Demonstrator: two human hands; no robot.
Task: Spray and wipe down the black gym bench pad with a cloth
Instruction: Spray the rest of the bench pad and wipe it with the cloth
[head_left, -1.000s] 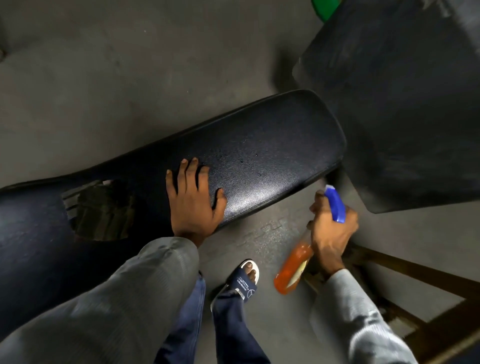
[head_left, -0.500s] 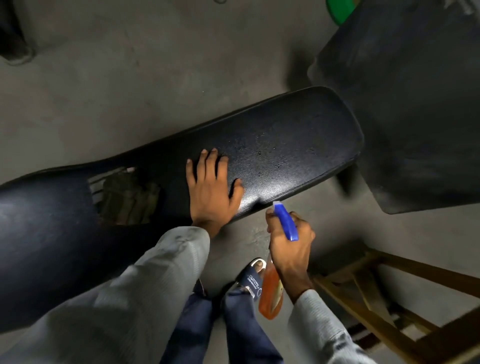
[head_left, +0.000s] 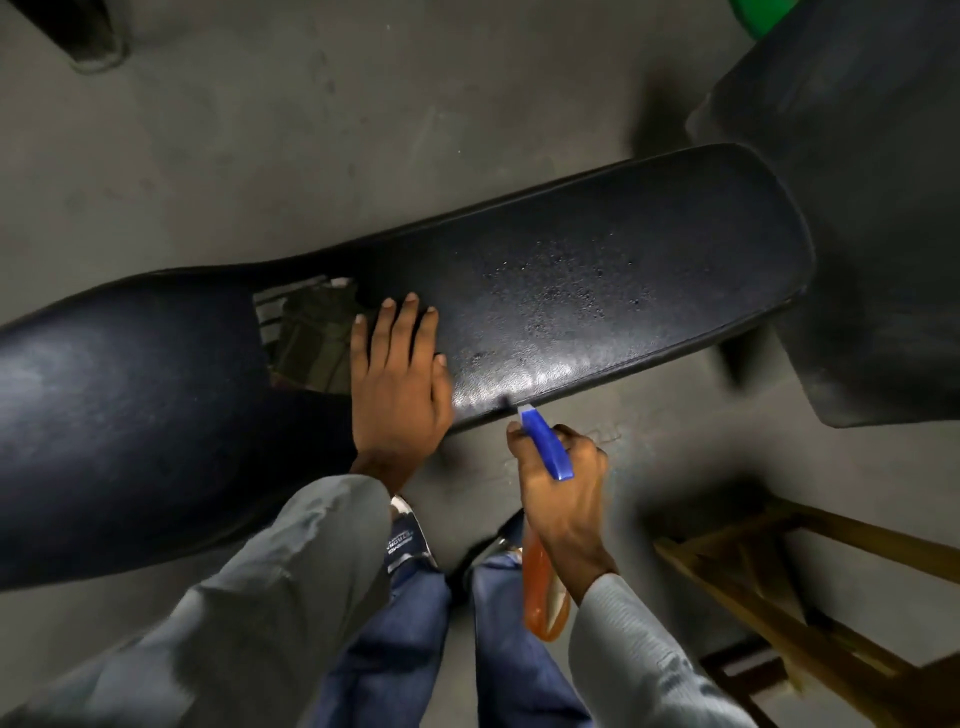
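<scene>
The black gym bench pad (head_left: 597, 270) runs across the view from lower left to upper right, with droplets and a wet shine on its near right half. A torn hole (head_left: 306, 343) shows padding in its middle. My left hand (head_left: 397, 379) lies flat on the pad beside the hole, fingers apart. My right hand (head_left: 563, 493) grips a spray bottle (head_left: 540, 592) with orange liquid and a blue trigger head (head_left: 545, 441), its nozzle at the pad's near edge. No cloth is visible.
A second dark pad (head_left: 872, 208) stands at the upper right, with something green (head_left: 753, 15) behind it. A wooden frame (head_left: 779, 587) lies on the concrete floor at the lower right. My feet in sandals (head_left: 408, 540) stand just below the bench.
My right hand has carried the spray bottle left and up to the pad's near edge. More droplets show on the pad. My left hand stays flat on it.
</scene>
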